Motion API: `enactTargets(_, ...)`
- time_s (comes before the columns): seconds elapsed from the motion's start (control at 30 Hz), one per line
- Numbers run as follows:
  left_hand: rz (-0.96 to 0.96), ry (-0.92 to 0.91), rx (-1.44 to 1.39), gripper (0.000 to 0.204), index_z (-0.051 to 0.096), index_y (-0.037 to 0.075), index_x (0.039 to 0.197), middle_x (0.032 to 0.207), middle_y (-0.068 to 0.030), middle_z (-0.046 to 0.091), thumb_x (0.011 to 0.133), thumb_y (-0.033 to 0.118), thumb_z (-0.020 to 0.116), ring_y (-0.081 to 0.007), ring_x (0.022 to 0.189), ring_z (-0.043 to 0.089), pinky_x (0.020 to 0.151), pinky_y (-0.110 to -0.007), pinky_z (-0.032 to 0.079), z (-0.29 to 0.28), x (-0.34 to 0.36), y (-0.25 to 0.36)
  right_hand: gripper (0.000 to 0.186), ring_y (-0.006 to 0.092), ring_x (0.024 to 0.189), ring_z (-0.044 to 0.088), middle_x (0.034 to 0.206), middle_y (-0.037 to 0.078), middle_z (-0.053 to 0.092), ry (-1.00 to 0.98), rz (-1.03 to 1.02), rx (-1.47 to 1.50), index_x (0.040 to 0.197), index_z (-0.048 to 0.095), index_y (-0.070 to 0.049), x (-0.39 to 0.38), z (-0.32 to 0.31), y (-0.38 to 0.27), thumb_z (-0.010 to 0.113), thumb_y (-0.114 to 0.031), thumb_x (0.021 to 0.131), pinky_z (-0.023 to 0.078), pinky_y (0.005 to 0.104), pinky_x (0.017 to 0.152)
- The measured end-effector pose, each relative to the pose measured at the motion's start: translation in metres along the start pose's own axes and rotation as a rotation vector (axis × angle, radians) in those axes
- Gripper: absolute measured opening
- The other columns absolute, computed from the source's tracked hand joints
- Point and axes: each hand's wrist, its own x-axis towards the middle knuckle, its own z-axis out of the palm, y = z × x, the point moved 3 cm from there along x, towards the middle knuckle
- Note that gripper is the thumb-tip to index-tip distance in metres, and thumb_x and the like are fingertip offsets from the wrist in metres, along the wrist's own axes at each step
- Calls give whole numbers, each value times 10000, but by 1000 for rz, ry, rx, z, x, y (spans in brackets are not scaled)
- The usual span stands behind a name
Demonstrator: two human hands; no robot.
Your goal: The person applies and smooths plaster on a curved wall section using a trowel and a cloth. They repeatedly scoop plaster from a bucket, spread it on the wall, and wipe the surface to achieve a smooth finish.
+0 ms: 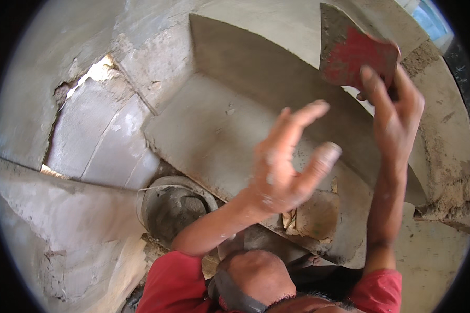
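Note:
My right hand, raised at the upper right, grips a flat red scraper by its lower edge. Grey cement smears the scraper's face, and it is held up against the curved plastered wall. My left hand hovers over the middle of the recess, fingers apart, with nothing in it. Some pale residue sticks to its thumb and wrist, and its fingers are slightly blurred. Below my left forearm stands a bucket with grey, wet-looking mortar inside.
A grey plastered recess lies ahead under the curved wall. On its near side rests a brownish curved piece. A jagged-edged opening breaks the left wall. Rough unplastered edging runs along the right. My knee is at the bottom.

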Motion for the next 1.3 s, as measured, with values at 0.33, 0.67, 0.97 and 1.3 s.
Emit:
enactTargets(0.33,-296,244,-93,308,687,-46,1317,1094,-123,755,1070,138,666,-137,936,682,886,-303,577,-62,5,-26,402,317,1335,629,1449,169,610,-348,-747,-257,1250,822,-142,59,-6,4,776,-4,876,533,396,1067)
enactTargets(0.67,168,173,572,826,208,-47,1691,1748,-342,166,1090,349,613,-523,1605,228,1295,-586,260,-44,73,-125,551,307,1284,673,1450,102,650,-313,-823,-259,1386,768,-186,108,29,78,693,90,916,547,376,1095)
enactTargets(0.97,25,-35,671,941,39,-72,1700,1758,-371,2,1086,383,589,-559,1630,41,1300,-678,110,-23,56,-213,649,329,1392,627,1550,78,633,-525,-730,-207,1443,712,-232,112,68,125,729,45,856,526,412,1174)
enactTargets(1.3,40,-50,662,970,30,-79,1698,1760,-368,-8,1074,382,612,-553,1635,19,1299,-689,94,-25,53,-217,717,347,1404,610,1552,107,620,-442,-860,-503,1535,612,-145,137,61,159,657,99,863,532,458,1156)
